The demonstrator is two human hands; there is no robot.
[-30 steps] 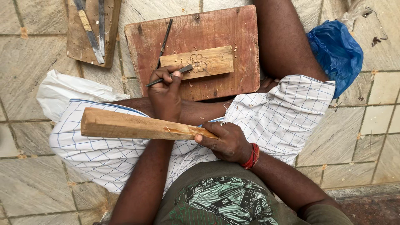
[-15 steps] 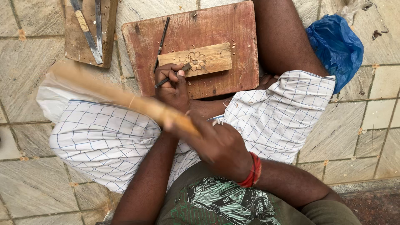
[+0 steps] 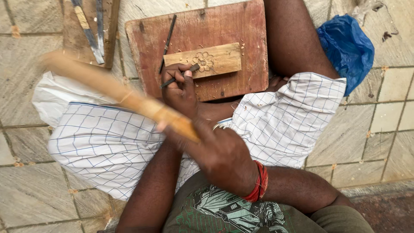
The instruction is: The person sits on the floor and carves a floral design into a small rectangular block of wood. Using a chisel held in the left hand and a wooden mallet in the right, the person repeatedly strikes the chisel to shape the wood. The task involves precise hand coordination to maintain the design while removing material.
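Note:
My left hand (image 3: 180,88) grips a thin dark chisel (image 3: 179,77), its tip resting on a small light wood block (image 3: 215,60) carved with a flower. The block lies on a reddish wooden board (image 3: 233,30) across my lap. My right hand (image 3: 220,155), with a red band at the wrist, is closed around a long wooden stick (image 3: 112,90) used as a mallet. The stick is blurred and points up to the left, above my left hand.
A second chisel (image 3: 167,41) lies on the board to the left of the block. A smaller board (image 3: 110,26) with several tools sits at the top left. A blue plastic bag (image 3: 347,47) lies on the tiled floor at the right. A white checked cloth (image 3: 284,116) covers my legs.
The wooden stick went from lying level to raised and tilted up to the left, now blurred in motion. My right hand moved up with it. The left hand stays on the chisel.

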